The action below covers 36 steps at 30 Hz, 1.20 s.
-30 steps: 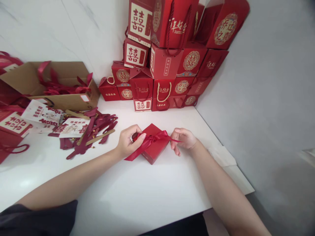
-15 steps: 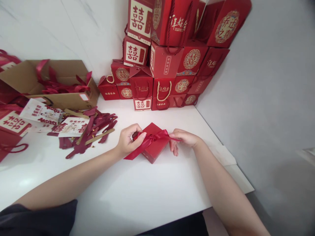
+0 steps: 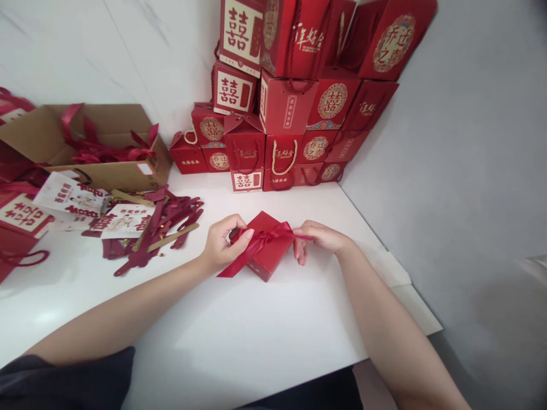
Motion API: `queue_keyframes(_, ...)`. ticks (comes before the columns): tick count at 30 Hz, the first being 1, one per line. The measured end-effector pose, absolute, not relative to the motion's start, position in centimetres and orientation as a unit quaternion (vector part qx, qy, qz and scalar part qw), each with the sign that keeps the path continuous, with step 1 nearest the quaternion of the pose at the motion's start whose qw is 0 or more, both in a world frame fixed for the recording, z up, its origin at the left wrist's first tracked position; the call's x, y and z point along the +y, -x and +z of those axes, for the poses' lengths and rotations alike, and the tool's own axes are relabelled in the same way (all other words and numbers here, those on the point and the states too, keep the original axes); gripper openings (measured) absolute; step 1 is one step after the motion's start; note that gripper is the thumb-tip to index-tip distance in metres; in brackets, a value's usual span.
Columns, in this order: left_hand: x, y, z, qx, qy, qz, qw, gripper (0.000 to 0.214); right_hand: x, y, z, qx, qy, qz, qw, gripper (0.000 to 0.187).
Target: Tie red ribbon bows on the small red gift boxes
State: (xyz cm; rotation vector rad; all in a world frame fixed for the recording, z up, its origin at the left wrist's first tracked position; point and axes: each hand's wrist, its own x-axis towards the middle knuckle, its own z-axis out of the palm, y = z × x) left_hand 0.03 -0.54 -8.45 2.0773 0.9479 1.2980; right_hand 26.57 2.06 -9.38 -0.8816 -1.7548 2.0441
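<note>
A small red gift box point(image 3: 273, 259) stands on the white table, turned cornerwise to me. Across its top runs a red satin ribbon point(image 3: 243, 261) tied in a bow, one tail hanging over the front left side. My left hand point(image 3: 226, 242) is closed at the box's left corner, thumb and fingers pinching part of the ribbon bow there. At the right, my right hand point(image 3: 318, 238) pinches the other end of the ribbon between thumb and index finger; its lower fingers hang curled beside the box.
Stacked red gift boxes point(image 3: 286, 108) with cord handles rise at the back against the wall. To the left are a cardboard carton point(image 3: 123, 173) holding red ribbons, a heap of dark red tags point(image 3: 143, 250) and printed white cards point(image 3: 128, 221). A grey wall point(image 3: 448, 171) borders the right.
The box has turned very slightly and its near corner has shifted a little right. My right hand has moved slightly up. Both hands keep their grip on the ribbon.
</note>
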Motion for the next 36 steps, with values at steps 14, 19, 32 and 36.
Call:
queue_keyframes(14,-0.47,0.00,-8.58,0.357,-0.760,0.479,0.256,0.021,2.19,-26.54,-9.60,-0.597,0.327,0.713,0.167,0.057)
queue_keyframes(19,-0.49,-0.01,-8.57,0.361,-0.757,0.479,0.260,0.021,2.20,-26.52,-9.56,-0.596,0.328,0.713,0.168,0.057)
queue_keyframes(32,-0.48,0.08,-8.75,0.363,-0.753,0.480,0.266,0.020,2.21,-26.46,-9.70,-0.601,0.332,0.706,0.172,0.059)
queue_keyframes(36,-0.47,0.09,-8.76,0.362,-0.754,0.480,0.266,0.020,2.22,-26.48,-9.64,-0.603,0.330,0.706,0.171,0.058)
